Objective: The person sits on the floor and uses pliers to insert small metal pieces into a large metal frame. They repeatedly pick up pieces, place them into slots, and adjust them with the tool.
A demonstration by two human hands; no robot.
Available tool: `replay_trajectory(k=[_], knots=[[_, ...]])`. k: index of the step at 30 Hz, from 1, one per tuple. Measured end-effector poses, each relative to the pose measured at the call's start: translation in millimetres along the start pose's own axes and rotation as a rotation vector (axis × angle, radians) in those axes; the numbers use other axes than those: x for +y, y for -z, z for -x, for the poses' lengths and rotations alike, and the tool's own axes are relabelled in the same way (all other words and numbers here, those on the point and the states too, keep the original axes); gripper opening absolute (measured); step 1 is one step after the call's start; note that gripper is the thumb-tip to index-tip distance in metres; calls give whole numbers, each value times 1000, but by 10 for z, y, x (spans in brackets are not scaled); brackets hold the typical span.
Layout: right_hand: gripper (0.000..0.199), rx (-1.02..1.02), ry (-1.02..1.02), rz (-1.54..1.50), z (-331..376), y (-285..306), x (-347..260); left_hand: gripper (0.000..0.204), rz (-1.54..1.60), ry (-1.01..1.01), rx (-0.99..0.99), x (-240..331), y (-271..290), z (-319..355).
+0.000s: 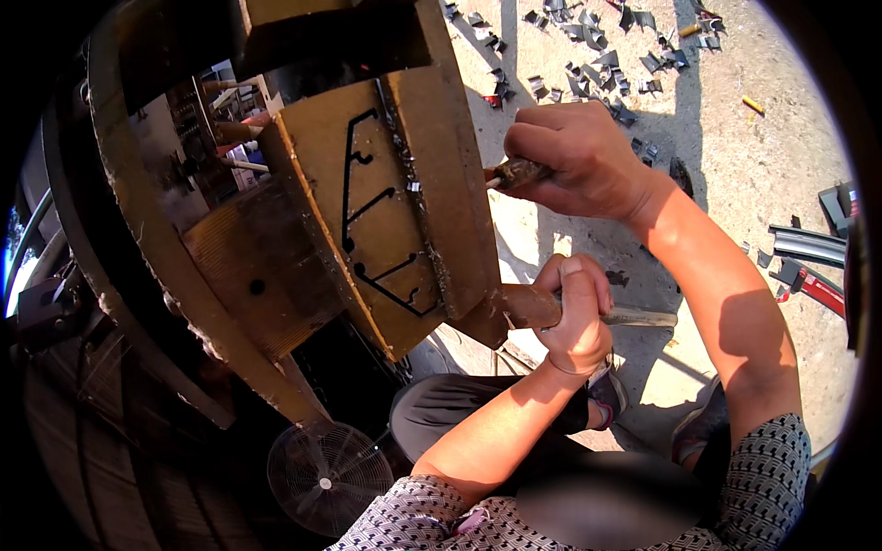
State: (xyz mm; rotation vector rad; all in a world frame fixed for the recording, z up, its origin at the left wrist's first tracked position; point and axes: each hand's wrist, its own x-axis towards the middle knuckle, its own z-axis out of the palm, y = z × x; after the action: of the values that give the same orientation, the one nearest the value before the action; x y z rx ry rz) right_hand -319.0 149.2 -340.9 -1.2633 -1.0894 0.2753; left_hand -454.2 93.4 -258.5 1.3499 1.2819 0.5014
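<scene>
Sunlit ground (799,151) strewn with dark scraps (675,58) stretches beyond the right hand (583,161), whose fingers curl around a worn brown handle (522,172). Nearer the body, the left hand (581,317) is wrapped around a brown bar (530,307). Left of both hands is a yellow-brown block (381,234) with black slots (349,174).

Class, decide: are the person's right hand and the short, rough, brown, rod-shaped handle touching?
Touching: the head view shows the right hand closed around the brown handle.
</scene>
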Motion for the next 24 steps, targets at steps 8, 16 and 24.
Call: replay_trajectory(k=[8, 16, 24], knots=[[32, 12, -20, 50, -96, 25, 0, 35, -42, -25, -33, 13, 2, -17], [28, 71, -67, -12, -49, -134, -64, 35, -21, -36, -47, -2, 8, -16], [31, 107, -98, -63, -33, -220, -92, 34, -26, -28, -75, -8, 51, -4]])
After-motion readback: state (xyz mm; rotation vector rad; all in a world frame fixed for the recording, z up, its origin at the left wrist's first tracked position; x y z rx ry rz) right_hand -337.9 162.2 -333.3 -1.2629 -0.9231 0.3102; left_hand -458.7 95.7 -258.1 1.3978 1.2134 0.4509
